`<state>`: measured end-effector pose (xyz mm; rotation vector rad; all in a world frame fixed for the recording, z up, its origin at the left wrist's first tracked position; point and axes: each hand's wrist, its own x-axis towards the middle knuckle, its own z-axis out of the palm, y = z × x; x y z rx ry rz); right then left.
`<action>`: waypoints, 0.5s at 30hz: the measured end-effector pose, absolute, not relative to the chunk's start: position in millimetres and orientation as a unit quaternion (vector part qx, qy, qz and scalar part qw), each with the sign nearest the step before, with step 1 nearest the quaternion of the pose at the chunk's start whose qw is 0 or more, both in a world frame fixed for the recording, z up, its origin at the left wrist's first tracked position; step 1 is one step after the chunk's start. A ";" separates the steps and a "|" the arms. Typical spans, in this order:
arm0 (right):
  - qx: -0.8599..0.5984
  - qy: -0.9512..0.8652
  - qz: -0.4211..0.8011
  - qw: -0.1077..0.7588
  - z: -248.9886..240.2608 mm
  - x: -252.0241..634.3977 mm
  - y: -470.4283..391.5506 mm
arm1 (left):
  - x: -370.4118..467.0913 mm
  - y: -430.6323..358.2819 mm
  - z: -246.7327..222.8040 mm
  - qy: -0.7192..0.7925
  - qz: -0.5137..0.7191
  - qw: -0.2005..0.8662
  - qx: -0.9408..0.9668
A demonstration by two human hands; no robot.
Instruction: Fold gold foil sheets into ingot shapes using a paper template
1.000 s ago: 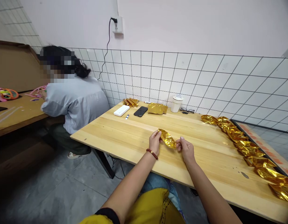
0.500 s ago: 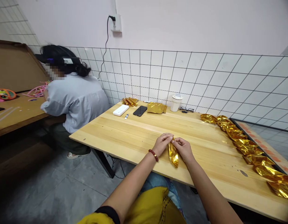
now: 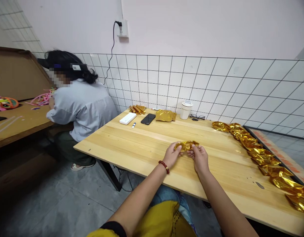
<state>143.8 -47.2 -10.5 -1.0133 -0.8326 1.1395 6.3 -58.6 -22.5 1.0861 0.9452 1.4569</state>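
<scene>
A crumpled piece of shiny gold foil paper is held up sideways over the table by both hands. My left hand, with a dark red bead bracelet at the wrist, pinches its left end. Thumb and fingers of my right hand close on its right end. Along the table's right side lies a row of similar puffed gold foil pieces. Toward the wall rest a flat stack of gold foil sheets and a small heap of folded gold strips.
On the wooden table are a white power bank, a black phone, a small blue-and-white stick, a white lidded cup and eyeglasses. A person sits at another table to the left. A black-edged frame lies at right.
The gold foil piece has turned from hanging downward to lying sideways between my hands. My right hand has moved slightly right, and the hands are farther apart.
</scene>
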 end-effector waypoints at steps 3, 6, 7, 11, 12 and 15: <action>-0.443 -0.388 0.499 0.636 -8.9 141.3 -50.2 | 3.0 -55.5 -22.0 0.395 0.623 0.519 0.433; -0.436 -0.438 0.498 0.609 -10.8 140.6 -52.1 | 0.2 -56.6 -18.5 0.402 0.622 0.514 0.433; -0.437 -0.460 0.491 0.597 -12.0 140.6 -52.6 | -0.2 -57.5 -17.0 0.407 0.623 0.510 0.432; -0.452 -0.530 0.442 0.564 -15.9 140.7 -54.4 | -1.6 -60.6 -12.5 0.421 0.641 0.489 0.416; -0.453 -0.540 0.434 0.561 -16.3 140.7 -54.7 | -2.1 -60.9 -11.9 0.421 0.645 0.488 0.410; -0.461 -0.549 0.417 0.559 -16.9 140.9 -55.1 | -3.1 -60.8 -11.1 0.418 0.659 0.492 0.386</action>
